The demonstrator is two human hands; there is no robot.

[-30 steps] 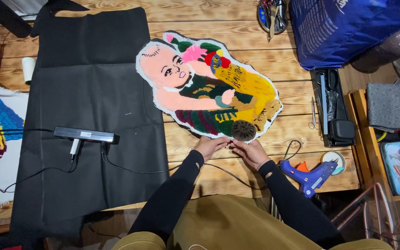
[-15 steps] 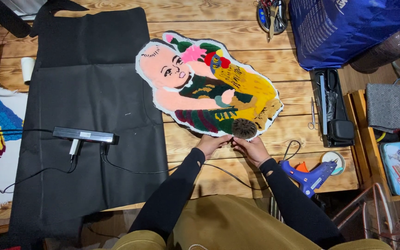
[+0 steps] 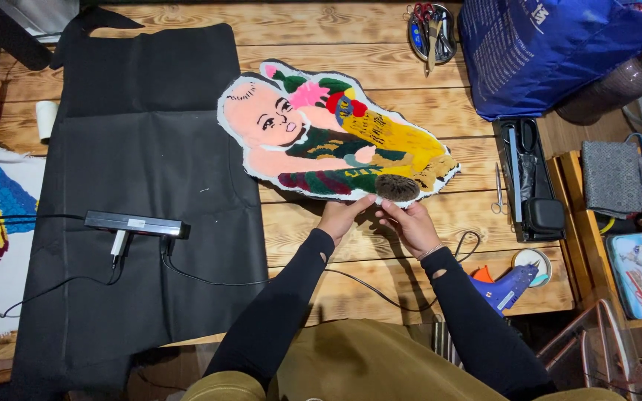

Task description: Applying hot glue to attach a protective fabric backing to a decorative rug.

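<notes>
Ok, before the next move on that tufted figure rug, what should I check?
1. Left hand on the tufted rug lower edge: ok.
2. Right hand on the same edge, below the brown patch: ok.
3. Rug flat on the wooden table: ok.
4. Black cable away from the rug: ok.
5. Glue gun off the rug: ok.
6. Grip firmness: cannot tell.

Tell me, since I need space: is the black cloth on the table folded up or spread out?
Spread out. The black cloth lies flat across the wooden table, hanging over its near edge.
</notes>
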